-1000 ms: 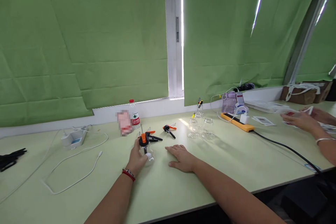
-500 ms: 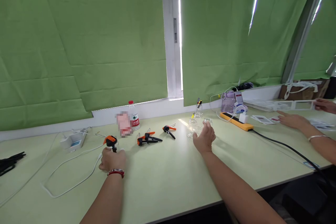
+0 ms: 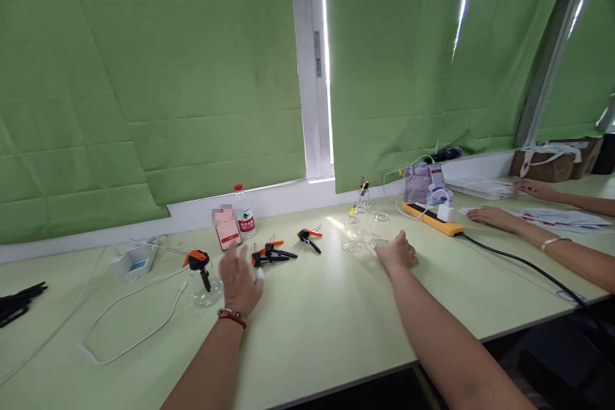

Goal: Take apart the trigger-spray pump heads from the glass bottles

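Observation:
My left hand (image 3: 240,278), smeared by motion, is raised over the table with its fingers apart and nothing visible in them. Just left of it, a clear glass jar (image 3: 211,295) has a black and orange clamp (image 3: 198,261) resting in its top. Beyond the hand lie more black and orange clamps (image 3: 276,255). My right hand (image 3: 398,252) is low at the tabletop with bent fingers, whose tips are hidden. Its thumb side is by the base of a clear glass jar (image 3: 381,225); contact is unclear. Another glass jar (image 3: 352,229) stands to the left.
A phone (image 3: 227,234) and a water bottle (image 3: 246,219) stand near the wall. A yellow power strip (image 3: 432,220) with a black cable crosses the right side. Another person's hand (image 3: 494,218) lies beside papers (image 3: 564,220). A white cable (image 3: 129,353) loops at left.
My left hand has left the jar with the clamp and moved right. My right hand has shifted right and lower, uncovering the right jar. The other person's hands have moved among the papers.

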`<state>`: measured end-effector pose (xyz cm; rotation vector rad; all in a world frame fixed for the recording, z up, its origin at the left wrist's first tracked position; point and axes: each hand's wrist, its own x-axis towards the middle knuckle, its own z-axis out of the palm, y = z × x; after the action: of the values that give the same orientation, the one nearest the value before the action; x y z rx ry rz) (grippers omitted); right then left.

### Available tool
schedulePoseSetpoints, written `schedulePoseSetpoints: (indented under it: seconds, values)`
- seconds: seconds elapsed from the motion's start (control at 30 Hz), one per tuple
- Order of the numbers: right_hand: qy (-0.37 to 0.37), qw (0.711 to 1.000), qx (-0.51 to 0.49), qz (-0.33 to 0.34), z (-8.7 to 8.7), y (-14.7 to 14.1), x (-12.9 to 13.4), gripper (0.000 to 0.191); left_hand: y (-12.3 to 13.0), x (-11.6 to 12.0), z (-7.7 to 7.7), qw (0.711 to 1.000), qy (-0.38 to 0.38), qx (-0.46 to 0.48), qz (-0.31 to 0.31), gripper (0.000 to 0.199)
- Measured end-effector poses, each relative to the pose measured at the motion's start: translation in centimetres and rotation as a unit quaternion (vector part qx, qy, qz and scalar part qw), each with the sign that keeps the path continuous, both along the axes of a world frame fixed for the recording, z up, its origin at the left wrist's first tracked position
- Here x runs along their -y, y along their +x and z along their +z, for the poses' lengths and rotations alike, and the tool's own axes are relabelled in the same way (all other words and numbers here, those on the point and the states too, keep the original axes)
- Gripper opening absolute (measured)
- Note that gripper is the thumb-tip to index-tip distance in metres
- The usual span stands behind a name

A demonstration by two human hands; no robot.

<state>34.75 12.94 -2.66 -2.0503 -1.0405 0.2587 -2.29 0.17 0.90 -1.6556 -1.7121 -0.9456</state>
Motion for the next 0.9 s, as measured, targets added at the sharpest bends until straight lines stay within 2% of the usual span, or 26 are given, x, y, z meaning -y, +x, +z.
schedulePoseSetpoints:
  seconds: [0.1, 0.23, 0.37, 0.67, 0.8, 0.9]
  values:
    - [-0.038, 0.999, 0.026, 0.022, -0.1, 0.6, -0.4, 0.092, 0.4, -1.5, -1.3, 0.988, -0.116, -0.084, -0.061, 0.072]
    - [-0.072, 0.995, 0.062, 0.041, -0.1, 1.1, -0.9, 0.086, -0.2, -3.1, -2.5, 0.974, -0.215, -0.070, -0.030, 0.071]
    - [-0.091, 0.992, 0.075, 0.043, 0.0, 1.3, -1.0, 0.073, -0.6, -3.5, -2.6, 0.960, -0.273, -0.053, -0.013, 0.064]
    - [-0.041, 0.998, 0.040, 0.020, 0.2, 1.3, -0.6, 0.074, -0.5, -2.6, -1.8, 0.974, -0.218, -0.062, -0.016, 0.051]
    - [-0.011, 1.000, 0.004, -0.011, 0.4, 1.6, -0.4, 0.074, -0.4, -2.0, -1.3, 0.981, -0.188, -0.044, -0.025, 0.042]
    - [0.020, 0.999, -0.027, -0.028, 0.5, 1.8, -0.3, 0.074, -0.5, -1.8, -1.2, 0.983, -0.184, -0.011, -0.005, 0.043]
